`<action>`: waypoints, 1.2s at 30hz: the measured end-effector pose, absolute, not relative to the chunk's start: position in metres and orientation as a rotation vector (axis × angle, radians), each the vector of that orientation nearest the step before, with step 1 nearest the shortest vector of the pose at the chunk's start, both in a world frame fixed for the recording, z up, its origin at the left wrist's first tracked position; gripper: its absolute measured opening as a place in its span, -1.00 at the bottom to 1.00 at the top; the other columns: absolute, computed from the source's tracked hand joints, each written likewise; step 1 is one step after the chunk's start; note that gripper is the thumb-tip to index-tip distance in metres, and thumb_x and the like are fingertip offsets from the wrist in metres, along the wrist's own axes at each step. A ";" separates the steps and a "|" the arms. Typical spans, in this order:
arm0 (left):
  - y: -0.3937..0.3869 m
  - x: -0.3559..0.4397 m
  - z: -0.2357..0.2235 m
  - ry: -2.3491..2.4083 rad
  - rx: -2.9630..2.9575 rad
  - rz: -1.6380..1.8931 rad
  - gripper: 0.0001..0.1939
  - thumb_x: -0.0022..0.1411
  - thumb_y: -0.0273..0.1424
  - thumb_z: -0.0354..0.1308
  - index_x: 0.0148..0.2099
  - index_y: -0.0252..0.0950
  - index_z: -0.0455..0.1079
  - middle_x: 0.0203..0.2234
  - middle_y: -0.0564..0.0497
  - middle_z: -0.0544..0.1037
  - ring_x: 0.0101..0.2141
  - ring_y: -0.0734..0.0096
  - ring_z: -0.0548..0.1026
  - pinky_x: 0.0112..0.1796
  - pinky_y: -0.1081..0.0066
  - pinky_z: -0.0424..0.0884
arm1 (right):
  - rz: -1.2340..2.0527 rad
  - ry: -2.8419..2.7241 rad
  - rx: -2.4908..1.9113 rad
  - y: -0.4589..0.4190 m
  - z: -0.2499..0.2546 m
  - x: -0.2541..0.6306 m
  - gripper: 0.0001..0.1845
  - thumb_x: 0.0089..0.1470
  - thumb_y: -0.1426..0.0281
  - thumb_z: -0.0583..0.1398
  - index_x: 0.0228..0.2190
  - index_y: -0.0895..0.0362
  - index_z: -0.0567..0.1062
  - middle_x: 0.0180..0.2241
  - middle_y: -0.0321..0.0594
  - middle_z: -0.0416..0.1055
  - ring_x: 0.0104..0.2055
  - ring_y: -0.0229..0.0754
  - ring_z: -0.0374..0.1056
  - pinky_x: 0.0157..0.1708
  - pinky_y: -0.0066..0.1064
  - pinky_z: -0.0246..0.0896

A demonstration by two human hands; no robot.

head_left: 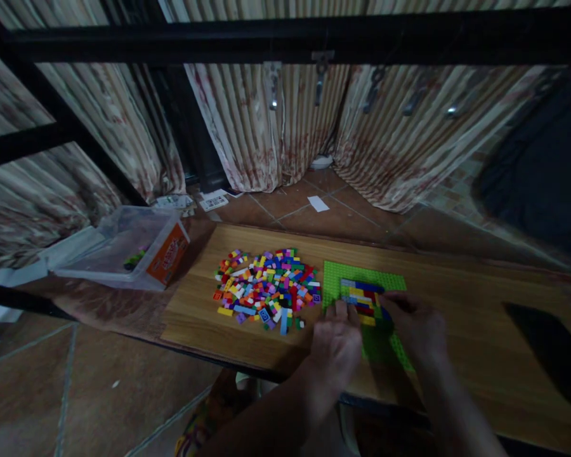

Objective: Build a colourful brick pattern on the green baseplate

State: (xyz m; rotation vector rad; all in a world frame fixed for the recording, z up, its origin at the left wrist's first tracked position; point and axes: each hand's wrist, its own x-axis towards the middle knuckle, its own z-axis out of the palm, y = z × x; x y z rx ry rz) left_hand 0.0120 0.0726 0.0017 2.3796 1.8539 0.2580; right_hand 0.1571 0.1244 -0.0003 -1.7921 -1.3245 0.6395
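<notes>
- Left hand point(334, 336): fingers bent at the left near part of the toy-brick assembly point(364, 297); grip cannot be determined.
- Right hand point(421, 324): at the assembly's right side; fingertips shadowed, grip unverifiable.
- Toy-brick assembly: on green baseplate point(333, 273), right of loose bricks point(271, 285); partly hidden.
- Plastic bin point(124, 244), left: orange label point(170, 255), lettering illegible.

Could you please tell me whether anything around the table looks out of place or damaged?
A white paper lies loose on the tiled floor beyond the table, so it looks dropped. The brick pile is messy but lies on the table; no damage shows.
</notes>
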 end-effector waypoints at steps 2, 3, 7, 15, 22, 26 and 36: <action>0.072 0.010 0.001 1.832 2.381 0.276 -0.66 0.32 -0.55 -0.12 0.08 -0.41 0.31 -0.17 -0.16 0.47 -0.21 0.26 0.50 -0.30 0.36 0.50 | 0.601 -1.290 -1.736 0.121 0.002 0.148 -0.68 -0.14 0.16 0.27 -0.42 0.16 0.56 -0.45 -0.15 0.53 -0.42 -0.10 0.42 -0.40 -0.31 0.28; 0.072 0.008 0.002 1.812 2.376 0.282 -0.66 0.32 -0.55 -0.12 0.08 -0.41 0.32 -0.17 -0.16 0.48 -0.21 0.25 0.50 -0.28 0.35 0.50 | 0.595 -1.285 -1.697 0.119 0.003 0.143 -0.67 -0.11 0.15 0.27 -0.40 0.16 0.55 -0.43 -0.15 0.53 -0.41 -0.11 0.42 -0.37 -0.30 0.29; 0.070 -0.003 0.007 1.736 2.331 0.403 -0.60 0.30 -0.51 -0.06 0.17 -0.32 0.24 -0.16 -0.11 0.50 -0.22 0.26 0.52 -0.25 0.36 0.49 | 0.599 -1.303 -1.557 0.112 0.004 0.127 -0.67 -0.06 0.13 0.26 -0.37 0.15 0.54 -0.37 -0.15 0.52 -0.34 -0.12 0.42 -0.28 -0.27 0.31; 0.100 -0.073 0.025 1.772 1.636 1.365 -0.71 0.26 -0.51 -0.03 -0.05 -0.29 0.45 -0.17 -0.06 0.58 -0.15 0.35 0.53 -0.06 0.37 0.41 | 0.695 -1.564 -1.386 0.092 0.005 0.090 -0.75 0.08 0.20 0.19 -0.30 0.10 0.52 -0.31 -0.18 0.49 -0.27 -0.13 0.41 -0.24 -0.26 0.33; 0.119 -0.130 0.022 1.726 1.133 1.701 -0.80 0.19 -0.43 0.09 -0.18 -0.34 0.50 -0.31 -0.06 0.61 -0.25 0.33 0.55 -0.15 0.36 0.43 | 0.605 -2.196 -1.255 0.059 -0.006 0.032 -0.45 -0.02 0.21 0.28 0.01 0.12 0.40 -0.09 -0.06 0.40 -0.03 0.03 0.31 -0.03 -0.12 0.27; 0.116 -0.127 0.019 1.698 1.184 1.624 -0.80 0.16 -0.44 0.11 -0.19 -0.31 0.52 -0.33 -0.03 0.61 -0.26 0.34 0.54 -0.18 0.38 0.43 | 0.461 -2.280 -1.330 0.062 -0.012 0.021 -0.35 -0.07 0.20 0.32 0.04 0.16 0.38 -0.11 -0.01 0.39 -0.03 0.11 0.29 -0.02 -0.04 0.26; 0.116 -0.117 0.019 1.671 1.211 1.523 -0.80 0.14 -0.43 0.12 -0.19 -0.30 0.52 -0.32 -0.01 0.61 -0.33 0.35 0.53 -0.26 0.40 0.41 | 0.493 -2.315 -1.308 0.067 -0.003 0.026 -0.63 0.05 0.46 0.19 -0.05 0.14 0.43 -0.14 -0.07 0.42 -0.07 -0.01 0.32 -0.02 -0.17 0.25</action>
